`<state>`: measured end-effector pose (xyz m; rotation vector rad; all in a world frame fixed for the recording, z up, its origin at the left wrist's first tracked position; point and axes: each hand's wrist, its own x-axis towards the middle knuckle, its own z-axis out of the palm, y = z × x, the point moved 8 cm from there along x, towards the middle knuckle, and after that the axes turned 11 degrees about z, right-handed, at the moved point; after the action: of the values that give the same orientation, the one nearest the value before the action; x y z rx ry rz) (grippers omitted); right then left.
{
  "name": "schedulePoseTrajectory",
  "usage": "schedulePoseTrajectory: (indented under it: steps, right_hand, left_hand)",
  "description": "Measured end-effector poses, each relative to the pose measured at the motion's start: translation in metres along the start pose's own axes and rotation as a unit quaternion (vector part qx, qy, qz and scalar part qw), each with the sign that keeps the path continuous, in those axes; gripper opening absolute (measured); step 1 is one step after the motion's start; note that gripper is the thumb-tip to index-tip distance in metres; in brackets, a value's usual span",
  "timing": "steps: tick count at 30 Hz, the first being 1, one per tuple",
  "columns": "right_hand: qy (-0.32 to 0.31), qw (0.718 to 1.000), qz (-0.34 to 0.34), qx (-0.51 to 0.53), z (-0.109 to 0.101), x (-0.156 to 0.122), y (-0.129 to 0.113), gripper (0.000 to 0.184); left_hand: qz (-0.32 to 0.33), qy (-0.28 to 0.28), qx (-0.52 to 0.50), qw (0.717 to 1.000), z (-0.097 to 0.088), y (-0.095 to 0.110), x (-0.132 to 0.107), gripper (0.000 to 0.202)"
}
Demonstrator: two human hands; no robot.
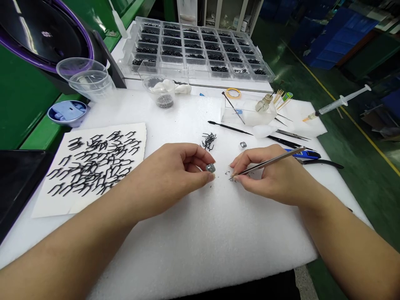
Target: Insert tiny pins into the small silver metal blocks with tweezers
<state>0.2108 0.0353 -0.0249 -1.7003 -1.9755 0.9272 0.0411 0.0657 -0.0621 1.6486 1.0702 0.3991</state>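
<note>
Between the thumb and fingers of my left hand (176,179) is a small silvery metal piece (210,168), roughly cube-shaped. My right hand (268,175) pinches a pair of slim metal tweezers (275,160), tips slanting down to the white foam surface (200,250). Tiny dark bits (230,178) lie scattered around the tips; whether the tips grip one is too small to tell. A second small metal piece (243,145) sits just beyond my right hand. Behind my left fingers is a loose heap of short black bent pieces (208,141).
A white sheet (140,137) with rows of black bent pieces lies left. A clear compartment box (200,74) stands at the back. Clear cups (90,81), a blue bowl (67,121), a syringe (336,103), a glass bottle (264,103) and black-handled pliers (325,163) surround the work area.
</note>
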Motion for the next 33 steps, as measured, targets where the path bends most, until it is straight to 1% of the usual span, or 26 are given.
schedulePoseTrajectory:
  steps: [4, 21, 33]
  right_hand:
    - [-0.002, 1.0, 0.0, -0.002, -0.0002, 0.0003, 0.0, 0.012]
    - [0.005, 1.0, -0.002, 0.005, -0.0018, 0.0011, -0.0002, 0.015]
    - [0.01, 1.0, 0.002, 0.003, -0.0028, 0.0011, 0.0005, 0.015]
  left_hand:
    - [0.0, 0.004, 0.001, 1.0, -0.0004, 0.001, -0.0001, 0.025]
    - [0.009, 0.003, 0.004, 1.0, -0.0003, 0.0022, -0.0003, 0.026]
    - [0.013, 0.002, 0.007, 1.0, -0.0001, 0.0026, 0.0005, 0.023]
